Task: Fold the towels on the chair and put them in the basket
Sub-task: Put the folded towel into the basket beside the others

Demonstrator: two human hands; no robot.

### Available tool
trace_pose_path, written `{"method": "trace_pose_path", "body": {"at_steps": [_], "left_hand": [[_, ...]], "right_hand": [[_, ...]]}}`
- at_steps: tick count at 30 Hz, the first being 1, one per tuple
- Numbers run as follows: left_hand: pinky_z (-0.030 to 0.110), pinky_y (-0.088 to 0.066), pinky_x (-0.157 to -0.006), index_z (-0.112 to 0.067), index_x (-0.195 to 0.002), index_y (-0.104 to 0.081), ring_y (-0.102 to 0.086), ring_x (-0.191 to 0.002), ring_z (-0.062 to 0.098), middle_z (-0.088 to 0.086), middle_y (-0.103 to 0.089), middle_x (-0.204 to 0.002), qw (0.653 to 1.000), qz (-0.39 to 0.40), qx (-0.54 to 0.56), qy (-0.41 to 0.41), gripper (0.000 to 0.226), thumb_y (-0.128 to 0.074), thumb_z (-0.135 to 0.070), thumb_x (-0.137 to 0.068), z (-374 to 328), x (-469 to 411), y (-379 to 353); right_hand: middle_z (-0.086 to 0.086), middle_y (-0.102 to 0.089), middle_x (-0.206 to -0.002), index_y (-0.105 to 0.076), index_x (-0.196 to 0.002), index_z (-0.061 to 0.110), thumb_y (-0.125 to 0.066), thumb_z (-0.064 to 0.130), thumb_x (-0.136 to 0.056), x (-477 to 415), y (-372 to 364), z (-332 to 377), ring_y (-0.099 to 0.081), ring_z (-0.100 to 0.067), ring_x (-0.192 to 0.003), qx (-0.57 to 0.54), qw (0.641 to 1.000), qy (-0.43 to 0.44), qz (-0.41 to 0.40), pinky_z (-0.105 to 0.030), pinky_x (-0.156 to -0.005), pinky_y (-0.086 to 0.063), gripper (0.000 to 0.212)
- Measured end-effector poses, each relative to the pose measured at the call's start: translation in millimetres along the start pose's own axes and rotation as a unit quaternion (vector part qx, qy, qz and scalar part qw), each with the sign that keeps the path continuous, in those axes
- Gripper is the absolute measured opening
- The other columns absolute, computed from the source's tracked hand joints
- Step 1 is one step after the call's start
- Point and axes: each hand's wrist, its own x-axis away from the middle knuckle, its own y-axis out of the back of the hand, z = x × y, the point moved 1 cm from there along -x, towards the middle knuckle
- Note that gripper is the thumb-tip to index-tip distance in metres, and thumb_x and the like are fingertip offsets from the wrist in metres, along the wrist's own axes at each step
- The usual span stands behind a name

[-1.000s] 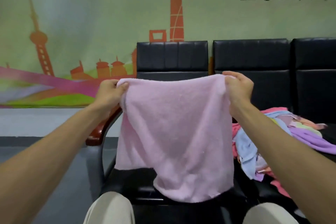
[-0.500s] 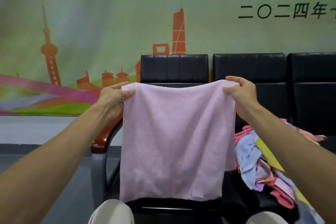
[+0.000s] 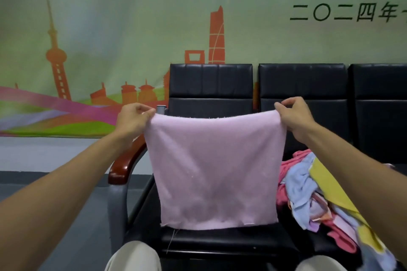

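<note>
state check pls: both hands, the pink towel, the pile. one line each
pink towel: unfolded, hanging spread flat in front of the black chair
left hand: pinches the towel's top left corner
right hand: pinches the top right corner
towel pile: crumpled, unfolded, on the next chair
basket: not in view

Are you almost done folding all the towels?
Not nearly. Done: no folded towel or basket in view. In hand: left hand and right hand pinch the top corners of the pink towel, hanging unfolded. Left: folding it, plus the jumbled pile beside it.
</note>
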Motion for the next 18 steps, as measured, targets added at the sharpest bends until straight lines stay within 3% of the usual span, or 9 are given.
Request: {"method": "trace_pose_path", "body": {"at_steps": [2, 4, 7, 9, 11, 14, 18], "left_hand": [[0.036, -0.049, -0.076, -0.008, -0.101, -0.067, -0.055, -0.089, 0.021, 0.010, -0.063, -0.104, 0.990, 0.005, 0.118, 0.079, 0.014, -0.066, -0.017, -0.091, 1, 3, -1], [0.036, -0.049, -0.078, -0.003, -0.110, -0.066, -0.055, -0.093, 0.022, 0.009, -0.063, -0.103, 0.972, 0.019, 0.194, 0.134, 0.025, -0.067, -0.016, -0.089, 2, 5, 2], [0.032, -0.048, -0.082, -0.002, -0.115, -0.066, -0.056, -0.101, 0.022, 0.002, -0.064, -0.100, 0.974, 0.059, 0.180, 0.126, 0.031, -0.069, -0.011, -0.086, 3, 5, 7], [0.021, -0.053, -0.069, -0.002, -0.115, -0.067, -0.058, -0.100, 0.021, 0.006, -0.065, -0.106, 0.988, 0.070, 0.114, 0.080, 0.034, -0.073, -0.007, -0.081, 6, 4, 10], [0.011, -0.050, -0.054, -0.003, -0.110, -0.070, -0.060, -0.088, 0.016, 0.007, -0.067, -0.100, 0.999, 0.050, 0.014, 0.017, 0.033, -0.077, -0.010, -0.079, 7, 4, 12], [0.023, -0.045, -0.068, -0.004, -0.099, -0.075, -0.057, -0.080, 0.014, 0.007, -0.069, -0.088, 0.995, -0.017, -0.084, -0.040, 0.022, -0.076, -0.015, -0.080, 3, 6, 10], [0.036, -0.046, -0.082, -0.003, -0.096, -0.067, -0.056, -0.092, 0.023, 0.014, -0.067, -0.101, 0.991, -0.022, -0.114, -0.060, 0.013, -0.065, -0.015, -0.091, 7, 5, 6]], "right_hand": [[-0.008, -0.060, -0.113, -0.058, -0.119, 0.006, -0.062, 0.029, -0.094, 0, -2, -2, -0.058, -0.025, -0.107, -0.079, 0.995, -0.042, 0.037, -0.032, -0.078, -0.050, 0.034], [-0.004, -0.063, -0.109, -0.062, -0.117, 0.005, -0.067, 0.029, -0.091, 3, -1, -1, -0.059, -0.019, -0.103, -0.118, 0.986, -0.051, 0.106, -0.032, -0.084, -0.046, 0.036], [-0.009, -0.065, -0.109, -0.064, -0.118, 0.001, -0.075, 0.008, -0.081, 3, 1, 0, -0.060, -0.018, -0.097, -0.092, 0.981, -0.018, 0.171, -0.027, -0.084, -0.046, 0.039], [-0.012, -0.064, -0.109, -0.066, -0.117, 0.002, -0.073, -0.003, -0.078, 1, 0, 0, -0.060, -0.022, -0.099, -0.007, 0.989, 0.025, 0.143, -0.026, -0.080, -0.050, 0.040], [-0.008, -0.065, -0.104, -0.070, -0.111, 0.007, -0.071, 0.002, -0.081, -1, -3, 0, -0.061, -0.024, -0.099, 0.092, 0.990, 0.068, 0.081, -0.030, -0.079, -0.052, 0.031], [-0.004, -0.064, -0.091, -0.074, -0.105, 0.008, -0.072, 0.013, -0.085, 3, -7, 2, -0.059, -0.018, -0.090, 0.140, 0.984, 0.110, 0.008, -0.028, -0.074, -0.047, 0.020], [-0.008, -0.070, -0.088, -0.075, -0.099, 0.006, -0.076, 0.019, -0.082, 10, -10, -1, -0.061, -0.015, -0.080, 0.167, 0.970, 0.176, -0.036, -0.024, -0.068, -0.045, 0.021]]}}
